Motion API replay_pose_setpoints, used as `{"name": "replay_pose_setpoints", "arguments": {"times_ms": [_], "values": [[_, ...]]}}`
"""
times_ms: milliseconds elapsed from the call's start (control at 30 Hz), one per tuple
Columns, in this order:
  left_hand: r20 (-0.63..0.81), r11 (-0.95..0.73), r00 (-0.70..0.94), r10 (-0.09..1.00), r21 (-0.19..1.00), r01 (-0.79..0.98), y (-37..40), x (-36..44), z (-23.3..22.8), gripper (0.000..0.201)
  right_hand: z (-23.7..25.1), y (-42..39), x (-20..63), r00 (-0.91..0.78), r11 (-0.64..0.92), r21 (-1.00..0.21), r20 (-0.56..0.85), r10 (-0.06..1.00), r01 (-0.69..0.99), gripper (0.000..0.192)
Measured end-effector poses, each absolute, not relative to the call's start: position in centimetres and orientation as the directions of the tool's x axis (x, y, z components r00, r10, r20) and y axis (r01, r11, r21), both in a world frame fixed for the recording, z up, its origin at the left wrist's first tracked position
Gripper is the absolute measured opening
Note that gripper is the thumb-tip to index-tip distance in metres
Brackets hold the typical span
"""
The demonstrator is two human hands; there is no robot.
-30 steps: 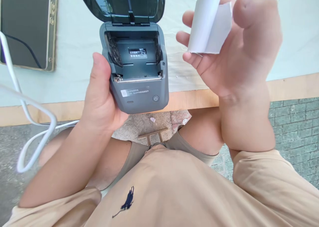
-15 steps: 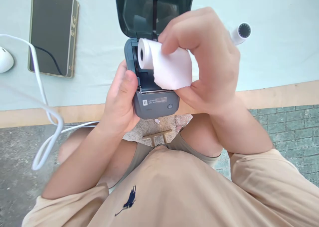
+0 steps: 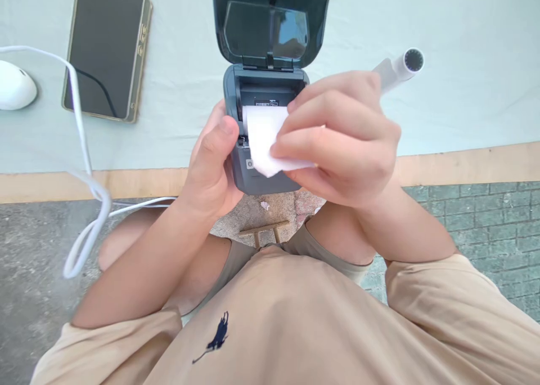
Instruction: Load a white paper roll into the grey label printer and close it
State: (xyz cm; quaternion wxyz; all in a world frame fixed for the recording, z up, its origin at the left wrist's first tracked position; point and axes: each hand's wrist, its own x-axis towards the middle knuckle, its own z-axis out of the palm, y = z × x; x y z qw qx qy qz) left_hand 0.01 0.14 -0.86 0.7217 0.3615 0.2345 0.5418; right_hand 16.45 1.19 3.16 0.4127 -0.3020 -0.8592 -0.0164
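- Fingers (image 3: pixel 295 143) of your right hand (image 3: pixel 337 143) pinch the paper roll (image 3: pixel 261 134), seating it in the printer (image 3: pixel 253 179).
- Your left hand (image 3: pixel 211 165) grips the printer's side.
- Next, judge the roll square before letting go.

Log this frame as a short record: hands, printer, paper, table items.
left hand: left hand grips the side of the grey printer
right hand: right hand holds the white paper roll in the printer's bay
printer lid: lid open, tilted back
table items: phone, white cable, white mouse, white tube
surface: pale table with wooden edge
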Motion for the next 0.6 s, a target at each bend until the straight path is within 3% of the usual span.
{"name": "replay_pose_setpoints", "arguments": {"times_ms": [33, 133, 233, 300, 400, 600], "values": [[0.039, 0.164, 0.305, 0.951, 0.773, -0.612, 0.1, -0.1, -0.9, 0.041, 3.1, 0.9, 16.3, -0.486, 0.825, -0.225, 0.716, 0.501, 0.518, 0.004], [0.016, 0.159, 0.274, 0.962, 0.783, -0.602, 0.0, -0.3, -0.9, 0.04, 3.3, 0.6, 16.2, -0.523, 0.85, -0.266, 0.693, 0.496, 0.455, 0.021], [0.058, 0.113, 0.269, 0.961, 0.808, -0.578, 0.0, -0.3, -1.1, 0.049, 4.2, 0.6, 16.6, -0.382, 0.734, -0.419, 0.654, 0.652, 0.534, 0.022], [0.097, 0.086, 0.282, 0.954, 0.816, -0.571, 0.0, -0.4, -1.3, 0.053, 4.8, 0.6, 16.8, -0.293, 0.618, -0.5, 0.582, 0.758, 0.607, 0.038], [0.087, 0.104, 0.289, 0.953, 0.803, -0.587, 0.1, -0.3, -1.3, 0.048, 5.4, 0.4, 16.8, -0.342, 0.552, -0.528, 0.446, 0.827, 0.646, 0.063], [0.073, 0.101, 0.302, 0.95, 0.846, -0.523, 0.0, -0.3, -1.6, 0.052, 5.3, -0.1, 16.8, -0.309, 0.516, -0.614, 0.417, 0.855, 0.598, 0.062]]}}
